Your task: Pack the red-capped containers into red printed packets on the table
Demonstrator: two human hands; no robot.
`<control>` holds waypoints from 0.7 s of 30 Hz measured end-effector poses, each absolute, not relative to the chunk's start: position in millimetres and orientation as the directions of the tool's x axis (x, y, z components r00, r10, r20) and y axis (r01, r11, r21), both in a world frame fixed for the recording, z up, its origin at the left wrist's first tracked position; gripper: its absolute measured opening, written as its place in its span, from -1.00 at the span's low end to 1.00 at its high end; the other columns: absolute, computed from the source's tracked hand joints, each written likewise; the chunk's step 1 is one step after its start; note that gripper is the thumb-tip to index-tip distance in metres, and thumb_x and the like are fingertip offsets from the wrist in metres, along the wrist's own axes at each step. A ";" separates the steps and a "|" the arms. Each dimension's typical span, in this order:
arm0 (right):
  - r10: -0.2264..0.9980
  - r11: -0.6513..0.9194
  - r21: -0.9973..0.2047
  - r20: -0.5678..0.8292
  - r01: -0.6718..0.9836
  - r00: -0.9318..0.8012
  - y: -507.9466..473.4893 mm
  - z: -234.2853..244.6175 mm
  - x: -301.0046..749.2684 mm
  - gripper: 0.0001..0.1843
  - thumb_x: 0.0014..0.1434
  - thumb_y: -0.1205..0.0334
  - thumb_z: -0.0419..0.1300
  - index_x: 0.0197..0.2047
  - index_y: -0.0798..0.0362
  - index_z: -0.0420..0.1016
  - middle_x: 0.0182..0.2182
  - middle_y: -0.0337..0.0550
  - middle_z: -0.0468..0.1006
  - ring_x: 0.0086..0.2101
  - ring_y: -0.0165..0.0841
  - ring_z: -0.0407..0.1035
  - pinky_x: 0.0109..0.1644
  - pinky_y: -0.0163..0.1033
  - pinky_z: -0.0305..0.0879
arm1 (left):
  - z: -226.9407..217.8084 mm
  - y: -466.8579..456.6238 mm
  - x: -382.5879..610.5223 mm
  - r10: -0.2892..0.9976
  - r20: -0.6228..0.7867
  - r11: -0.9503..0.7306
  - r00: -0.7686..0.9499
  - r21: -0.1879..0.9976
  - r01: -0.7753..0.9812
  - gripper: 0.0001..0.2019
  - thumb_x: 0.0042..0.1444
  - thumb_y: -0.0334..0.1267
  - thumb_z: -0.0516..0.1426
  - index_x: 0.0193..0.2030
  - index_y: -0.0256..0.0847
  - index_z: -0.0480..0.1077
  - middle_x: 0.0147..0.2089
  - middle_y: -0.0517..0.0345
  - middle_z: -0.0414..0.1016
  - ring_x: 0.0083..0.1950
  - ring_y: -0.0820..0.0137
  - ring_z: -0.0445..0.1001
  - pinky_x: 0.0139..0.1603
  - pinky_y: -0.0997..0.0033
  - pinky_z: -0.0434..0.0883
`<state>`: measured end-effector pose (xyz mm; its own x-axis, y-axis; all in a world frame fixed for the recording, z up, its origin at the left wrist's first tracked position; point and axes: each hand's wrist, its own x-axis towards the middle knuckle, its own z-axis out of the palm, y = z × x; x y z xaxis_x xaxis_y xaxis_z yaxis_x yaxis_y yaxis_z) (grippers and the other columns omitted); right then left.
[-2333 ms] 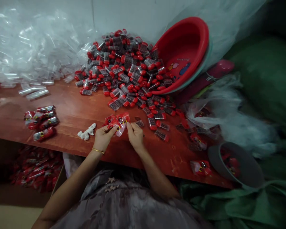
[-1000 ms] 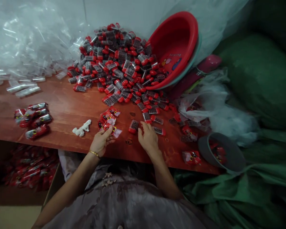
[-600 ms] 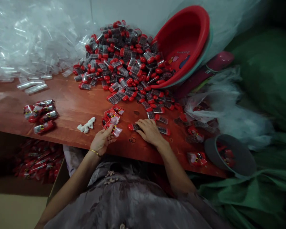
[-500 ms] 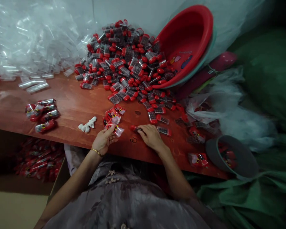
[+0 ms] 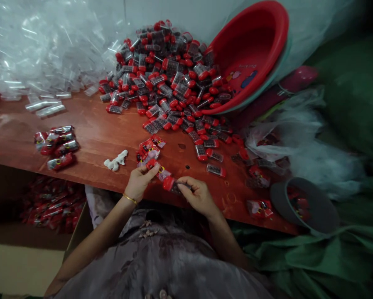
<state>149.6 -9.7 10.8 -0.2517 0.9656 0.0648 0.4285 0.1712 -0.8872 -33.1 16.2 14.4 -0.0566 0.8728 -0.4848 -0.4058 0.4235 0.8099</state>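
Note:
Between thumb and fingers, my left hand (image 5: 142,179) pinches a small red printed plastic wrapper (image 5: 163,171). My right hand (image 5: 197,194) grips a small clear tube (image 5: 175,186) with a red cap and dark contents. The red cap points left and touches or nearly touches the wrapper's end; I cannot tell whether it is inside. Behind my left hand lies a small stack of red printed wrappers (image 5: 148,150). A large heap of the same red-capped tubes (image 5: 170,79) covers the back of the table, with a few loose ones closer to my right hand.
A red basin (image 5: 261,50) leans tilted beside the heap. Wrapped tubes (image 5: 62,145) lie at left near a white crumpled lump (image 5: 116,160). Clear empty sleeves (image 5: 49,54) pile at back left. A grey bowl (image 5: 278,199) stands at the right edge. Below left, a box holds wrapped tubes (image 5: 54,207).
My right hand has lifted a tube off the table and brought it left and nearer to my body, up to the wrapper. My left hand still holds the wrapper, now turned toward the tube.

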 end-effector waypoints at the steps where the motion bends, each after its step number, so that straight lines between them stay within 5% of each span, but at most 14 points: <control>1: 0.967 0.121 -0.912 0.019 0.393 -0.255 -9.2 9.2 147.8 -0.79 0.13 0.15 0.06 -0.42 0.07 0.43 -0.59 -0.29 0.39 -0.58 -0.49 0.26 -0.50 -0.39 0.17 | 14.5 15.8 -33.2 0.880 -0.472 0.416 -0.050 0.817 -0.398 -0.54 -0.52 -0.03 0.41 -0.48 -0.33 0.51 -0.51 0.17 0.51 -0.52 0.52 0.39 -0.50 0.54 0.37; 7: 0.964 -0.160 -0.973 -0.191 0.167 -0.188 -10.3 0.7 140.1 -0.68 0.10 -0.02 0.08 -0.38 0.08 0.42 -0.65 -0.35 0.32 -0.71 -0.54 0.15 -0.68 -0.43 0.04 | 12.8 14.9 -32.3 0.912 -0.410 0.387 0.024 0.838 -0.385 -0.62 -0.40 -0.07 0.39 -0.45 -0.31 0.52 -0.47 0.17 0.52 -0.48 0.51 0.40 -0.40 0.52 0.40; 21: 1.000 0.008 -0.961 0.015 0.275 0.022 -18.8 -17.7 117.6 -0.69 0.25 0.00 -0.02 -0.18 0.04 0.38 -0.56 -0.27 0.47 -0.70 -0.52 0.23 -0.63 -0.40 0.17 | -3.9 3.6 -12.5 0.895 -0.445 0.369 -0.025 0.772 -0.518 -0.61 -0.43 -0.17 0.42 -0.40 -0.30 0.51 -0.43 0.15 0.55 -0.44 0.50 0.44 -0.33 0.51 0.39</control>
